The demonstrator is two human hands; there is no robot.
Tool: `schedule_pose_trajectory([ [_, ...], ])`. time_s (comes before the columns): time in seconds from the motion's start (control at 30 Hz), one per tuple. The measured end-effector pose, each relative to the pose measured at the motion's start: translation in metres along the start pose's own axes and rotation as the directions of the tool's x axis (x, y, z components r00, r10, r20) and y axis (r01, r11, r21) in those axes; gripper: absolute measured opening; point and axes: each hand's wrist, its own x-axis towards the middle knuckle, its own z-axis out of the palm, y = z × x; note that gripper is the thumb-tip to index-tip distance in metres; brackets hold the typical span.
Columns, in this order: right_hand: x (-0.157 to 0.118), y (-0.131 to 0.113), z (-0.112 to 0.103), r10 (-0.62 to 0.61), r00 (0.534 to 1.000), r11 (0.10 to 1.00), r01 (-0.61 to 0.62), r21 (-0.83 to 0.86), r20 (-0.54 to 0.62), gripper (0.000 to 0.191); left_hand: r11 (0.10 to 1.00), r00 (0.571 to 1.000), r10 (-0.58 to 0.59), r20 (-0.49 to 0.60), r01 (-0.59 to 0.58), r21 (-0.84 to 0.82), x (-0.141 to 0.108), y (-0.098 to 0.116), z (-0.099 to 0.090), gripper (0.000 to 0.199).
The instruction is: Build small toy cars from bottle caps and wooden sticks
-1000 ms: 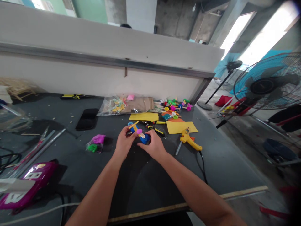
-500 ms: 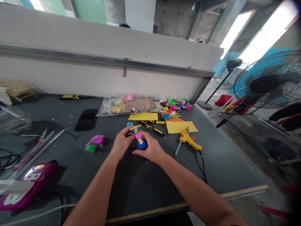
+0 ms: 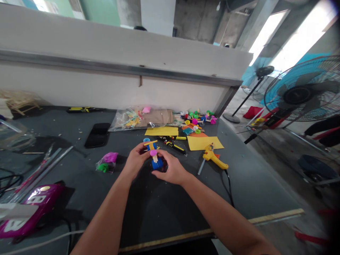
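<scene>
At far left on the dark tabletop (image 3: pixel 159 209), a purple device (image 3: pixel 49 198) sits near you, with clear rods (image 3: pixel 50 166) just beyond it. A black phone (image 3: pixel 97 135) lies farther back; nearer, a small clear bag (image 3: pixel 107 162) shows magenta and green pieces.

Your left hand (image 3: pixel 136 160) pinches the far part of a small blue-and-yellow model (image 3: pixel 156 163), centered before you. The model's long axis runs from far left to near right, mostly away from you; a yellow strip (image 3: pixel 150 143) crosses its far end, left to right. A pink disc (image 3: pixel 153 153) sits midway, and a blue cylinder forms the near end. Which end is its front, you cannot tell. Your right hand (image 3: pixel 171 167) curls its grip around the near end, from the right.

Rightward, a yellow glue gun (image 3: pixel 214 159) points its pale stick (image 3: pixel 201 166) toward near left, just nearer than a yellow sheet (image 3: pixel 199 143). A large fan (image 3: pixel 297 95) stands beyond the tabletop's right edge.
</scene>
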Motion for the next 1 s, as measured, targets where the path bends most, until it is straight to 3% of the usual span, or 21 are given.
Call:
schedule_pose_trajectory([
  [0.1,-0.002,-0.001,-0.005,0.042,0.998,0.99,-0.048,0.13,0.049,0.064,0.999,0.999,-0.033,0.026,0.034,-0.024,-0.002,0.004,-0.001,0.049],
  [0.2,0.0,0.003,-0.003,0.139,0.99,0.943,-0.122,0.309,-0.033,0.047,0.999,0.996,-0.049,0.073,0.049,-0.004,-0.003,0.005,-0.001,0.054],
  [0.3,0.005,0.009,0.003,0.328,0.937,0.852,-0.238,0.467,-0.12,0.033,0.998,0.991,-0.055,0.118,0.051,0.043,-0.004,0.004,0.0,0.056],
  [0.4,0.01,0.012,0.007,0.398,0.908,0.79,-0.266,0.552,-0.133,0.032,0.996,0.989,-0.056,0.139,0.045,0.076,-0.004,0.002,0.002,0.055],
  [0.57,0.012,0.015,0.007,0.366,0.924,0.811,-0.26,0.525,-0.109,0.039,0.994,0.983,-0.079,0.165,0.066,0.082,-0.005,0.001,0.005,0.054],
  [0.7,0.012,0.021,0.006,0.354,0.92,0.861,-0.251,0.442,-0.168,0.043,0.993,0.982,-0.074,0.175,0.055,0.108,-0.006,0.001,0.01,0.052],
  [0.9,0.014,0.027,0.007,0.271,0.931,0.914,-0.169,0.369,-0.243,0.026,0.986,0.978,-0.067,0.195,0.034,0.163,-0.008,-0.002,0.016,0.045],
  [1.0,0.015,0.029,0.008,0.318,0.916,0.889,-0.198,0.414,-0.245,0.027,0.989,0.976,-0.083,0.2,0.056,0.138,-0.009,-0.001,0.017,0.044],
])
